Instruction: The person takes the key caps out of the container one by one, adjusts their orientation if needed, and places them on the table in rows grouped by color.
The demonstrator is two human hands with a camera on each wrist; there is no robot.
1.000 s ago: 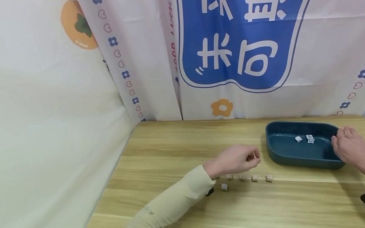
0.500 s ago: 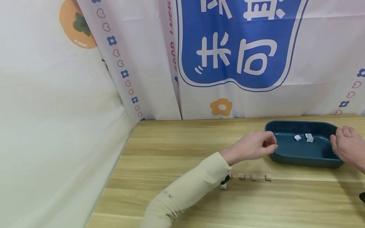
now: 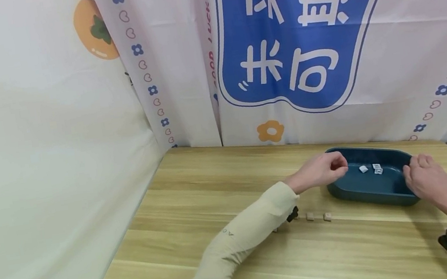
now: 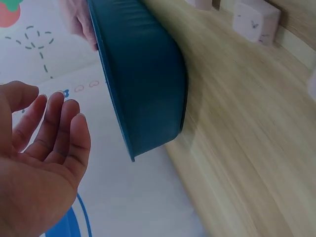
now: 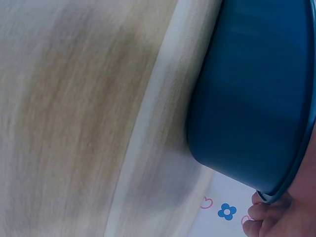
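My left hand (image 3: 325,169) is above the left end of a dark teal tray (image 3: 368,194), thumb and fingers curled close together. In the left wrist view its fingers (image 4: 63,131) bend towards the thumb; whether something small sits between the tips is hidden. My right hand (image 3: 432,181) grips the tray's right end, its fingers (image 5: 259,215) bent at the rim in the right wrist view. Small white cubes (image 3: 377,169) with dark marks lie inside the tray. More cubes (image 3: 327,217) stand on the table in front of it; one cube (image 4: 256,20) shows dark marks up close.
The wood-grain table (image 3: 212,179) meets a printed cloth (image 3: 179,69) at the back and a plain white cloth (image 3: 50,159) on the left. My left sleeve (image 3: 240,225) crosses above the table and covers part of the cube row.
My left hand has moved right and away from me, from above the cube row to over the tray's left end. The right hand stays on the tray, and the same cubes lie inside.
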